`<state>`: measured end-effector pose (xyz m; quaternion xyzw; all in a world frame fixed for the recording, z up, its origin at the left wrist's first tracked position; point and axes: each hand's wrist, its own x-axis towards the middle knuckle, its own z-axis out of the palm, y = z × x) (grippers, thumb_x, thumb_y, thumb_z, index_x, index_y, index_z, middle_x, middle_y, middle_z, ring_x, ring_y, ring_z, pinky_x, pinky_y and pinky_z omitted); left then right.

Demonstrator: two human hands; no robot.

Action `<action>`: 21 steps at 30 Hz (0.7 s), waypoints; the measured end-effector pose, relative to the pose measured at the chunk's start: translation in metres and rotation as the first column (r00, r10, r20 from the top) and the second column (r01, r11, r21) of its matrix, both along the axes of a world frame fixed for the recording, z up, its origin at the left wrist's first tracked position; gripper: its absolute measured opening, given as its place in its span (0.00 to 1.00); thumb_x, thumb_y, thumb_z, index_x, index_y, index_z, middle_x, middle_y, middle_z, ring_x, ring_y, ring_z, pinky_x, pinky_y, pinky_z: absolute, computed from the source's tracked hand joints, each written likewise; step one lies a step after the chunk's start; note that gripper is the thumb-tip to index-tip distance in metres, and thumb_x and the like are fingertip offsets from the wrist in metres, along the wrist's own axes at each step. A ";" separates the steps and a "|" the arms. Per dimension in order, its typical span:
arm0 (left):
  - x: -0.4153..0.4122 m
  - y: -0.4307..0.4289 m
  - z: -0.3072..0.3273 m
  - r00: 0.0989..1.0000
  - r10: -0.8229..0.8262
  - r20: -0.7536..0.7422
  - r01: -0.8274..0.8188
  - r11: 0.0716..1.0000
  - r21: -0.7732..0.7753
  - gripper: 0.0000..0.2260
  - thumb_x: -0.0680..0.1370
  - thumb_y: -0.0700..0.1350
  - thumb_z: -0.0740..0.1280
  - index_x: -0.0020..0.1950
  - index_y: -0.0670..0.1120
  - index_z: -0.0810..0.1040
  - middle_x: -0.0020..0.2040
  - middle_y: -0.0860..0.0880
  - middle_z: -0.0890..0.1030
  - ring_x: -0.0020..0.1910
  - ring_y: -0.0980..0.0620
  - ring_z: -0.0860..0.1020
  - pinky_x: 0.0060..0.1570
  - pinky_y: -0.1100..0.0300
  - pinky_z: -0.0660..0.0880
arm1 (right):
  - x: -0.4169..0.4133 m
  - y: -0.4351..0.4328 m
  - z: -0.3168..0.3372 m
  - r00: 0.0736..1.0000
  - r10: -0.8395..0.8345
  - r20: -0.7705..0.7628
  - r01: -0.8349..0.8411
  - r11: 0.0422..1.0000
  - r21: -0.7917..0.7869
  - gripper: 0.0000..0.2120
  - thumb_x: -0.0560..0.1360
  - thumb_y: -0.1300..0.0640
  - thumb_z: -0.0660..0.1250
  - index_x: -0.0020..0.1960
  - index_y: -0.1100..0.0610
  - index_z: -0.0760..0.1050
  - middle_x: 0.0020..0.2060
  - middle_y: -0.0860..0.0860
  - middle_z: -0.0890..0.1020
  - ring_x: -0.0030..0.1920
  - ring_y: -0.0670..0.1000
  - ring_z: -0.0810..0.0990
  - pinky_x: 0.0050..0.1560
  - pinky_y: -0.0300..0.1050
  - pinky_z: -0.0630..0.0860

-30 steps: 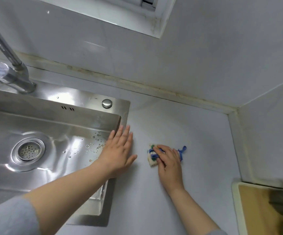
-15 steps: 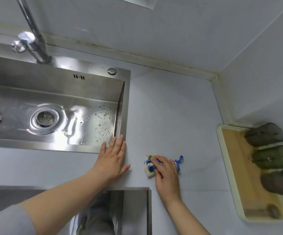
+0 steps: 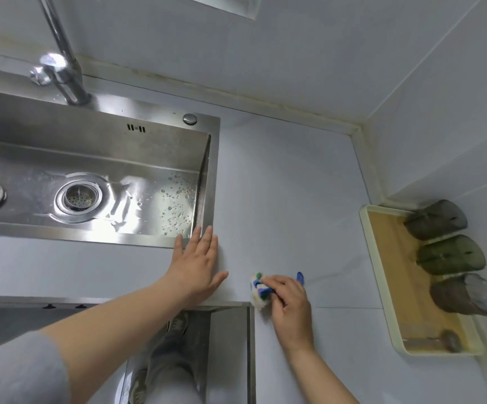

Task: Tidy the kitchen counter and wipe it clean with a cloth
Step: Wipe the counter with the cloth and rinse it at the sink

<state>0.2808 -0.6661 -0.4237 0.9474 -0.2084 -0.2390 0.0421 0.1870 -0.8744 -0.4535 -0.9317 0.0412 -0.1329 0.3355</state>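
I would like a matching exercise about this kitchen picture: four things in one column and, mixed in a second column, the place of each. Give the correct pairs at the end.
Things
1. left hand
2. cloth
3. tap
4. tray

Places
a. at the right side of the counter
b. gripped under the right hand
c. at the back of the sink
d. flat on the counter, beside the sink's near right corner

Pairs: 1-d, 2-b, 3-c, 4-a
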 end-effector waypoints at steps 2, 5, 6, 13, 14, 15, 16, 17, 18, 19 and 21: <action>0.019 -0.006 0.003 1.000 0.016 0.011 -0.016 1.000 -0.016 0.35 0.81 0.62 0.47 0.78 0.43 0.39 0.78 0.45 0.36 0.76 0.44 0.35 0.74 0.41 0.37 | 0.034 -0.012 0.010 0.999 -0.030 0.039 0.030 1.000 -0.003 0.15 0.68 0.65 0.62 0.49 0.55 0.83 0.46 0.45 0.82 0.51 0.40 0.75 0.56 0.44 0.72; 0.054 -0.016 0.006 0.999 0.032 0.014 -0.031 0.998 -0.047 0.35 0.81 0.62 0.48 0.78 0.42 0.40 0.78 0.45 0.37 0.77 0.44 0.36 0.74 0.43 0.38 | 0.100 -0.033 0.023 0.996 -0.033 0.081 0.036 0.999 -0.033 0.16 0.66 0.68 0.64 0.49 0.58 0.84 0.45 0.50 0.83 0.49 0.46 0.75 0.52 0.40 0.72; 0.064 -0.021 0.006 0.999 0.034 0.014 -0.033 0.998 -0.052 0.35 0.81 0.62 0.48 0.78 0.42 0.40 0.78 0.45 0.37 0.77 0.44 0.36 0.74 0.44 0.38 | 0.120 -0.040 0.025 0.996 -0.026 0.085 0.029 0.999 -0.035 0.15 0.66 0.68 0.64 0.49 0.58 0.84 0.45 0.51 0.84 0.48 0.46 0.75 0.51 0.40 0.72; 0.163 -0.058 0.001 0.998 0.069 0.012 -0.068 0.997 -0.036 0.39 0.75 0.66 0.39 0.78 0.42 0.41 0.78 0.44 0.38 0.77 0.44 0.36 0.74 0.45 0.37 | 0.280 -0.085 0.030 0.995 0.040 0.087 -0.036 0.999 -0.039 0.13 0.69 0.61 0.62 0.47 0.59 0.84 0.44 0.53 0.84 0.47 0.46 0.74 0.50 0.40 0.70; 0.174 -0.063 0.000 0.998 0.060 0.013 -0.059 0.998 -0.029 0.41 0.72 0.66 0.35 0.78 0.42 0.41 0.78 0.44 0.38 0.77 0.44 0.36 0.74 0.46 0.37 | 0.298 -0.090 0.031 0.993 0.061 0.097 -0.057 0.997 -0.045 0.14 0.70 0.58 0.60 0.47 0.59 0.84 0.44 0.53 0.84 0.47 0.46 0.74 0.49 0.40 0.70; 0.189 -0.069 -0.001 0.998 0.058 0.006 -0.058 0.998 -0.021 0.42 0.71 0.67 0.34 0.78 0.42 0.40 0.78 0.44 0.37 0.77 0.44 0.36 0.74 0.46 0.37 | 0.319 -0.095 0.030 0.992 0.075 0.099 -0.071 0.996 -0.044 0.17 0.70 0.56 0.59 0.47 0.59 0.84 0.44 0.53 0.84 0.47 0.47 0.74 0.49 0.41 0.71; 0.198 -0.075 -0.002 0.998 0.057 0.003 -0.057 0.998 -0.018 0.42 0.71 0.67 0.34 0.78 0.42 0.40 0.78 0.44 0.37 0.77 0.44 0.36 0.74 0.46 0.37 | 0.335 -0.100 0.029 0.992 0.090 0.094 -0.086 0.995 -0.044 0.18 0.70 0.54 0.58 0.48 0.58 0.84 0.44 0.53 0.84 0.47 0.48 0.75 0.50 0.43 0.72; 0.211 -0.082 -0.004 0.998 0.063 0.005 -0.062 0.998 -0.017 0.41 0.71 0.67 0.35 0.78 0.42 0.39 0.78 0.44 0.37 0.77 0.44 0.36 0.75 0.46 0.37 | 0.354 -0.106 0.028 0.992 0.097 0.078 -0.094 0.995 -0.045 0.19 0.69 0.54 0.57 0.48 0.58 0.84 0.45 0.53 0.84 0.47 0.50 0.76 0.50 0.44 0.73; 0.221 -0.087 -0.003 0.998 0.061 0.009 -0.061 0.998 -0.013 0.40 0.74 0.66 0.37 0.78 0.42 0.39 0.78 0.44 0.37 0.77 0.44 0.35 0.75 0.46 0.37 | 0.369 -0.110 0.026 0.993 0.106 0.060 -0.103 0.993 -0.050 0.18 0.70 0.54 0.57 0.49 0.58 0.84 0.45 0.53 0.84 0.48 0.53 0.77 0.51 0.46 0.74; 0.230 -0.092 -0.002 0.998 0.056 0.012 -0.056 0.998 -0.012 0.37 0.77 0.65 0.42 0.78 0.42 0.39 0.78 0.44 0.37 0.77 0.44 0.35 0.75 0.46 0.37 | 0.383 -0.113 0.023 0.992 0.116 0.047 -0.113 0.992 -0.062 0.17 0.70 0.56 0.58 0.50 0.58 0.84 0.46 0.54 0.84 0.48 0.55 0.78 0.52 0.48 0.75; 0.248 -0.102 -0.002 0.998 0.055 0.008 -0.055 0.998 -0.017 0.35 0.81 0.61 0.49 0.78 0.42 0.39 0.78 0.44 0.36 0.77 0.44 0.35 0.75 0.47 0.38 | 0.413 -0.119 0.016 0.991 0.131 0.025 -0.129 0.988 -0.080 0.15 0.69 0.61 0.61 0.50 0.57 0.83 0.47 0.54 0.84 0.49 0.57 0.78 0.52 0.51 0.75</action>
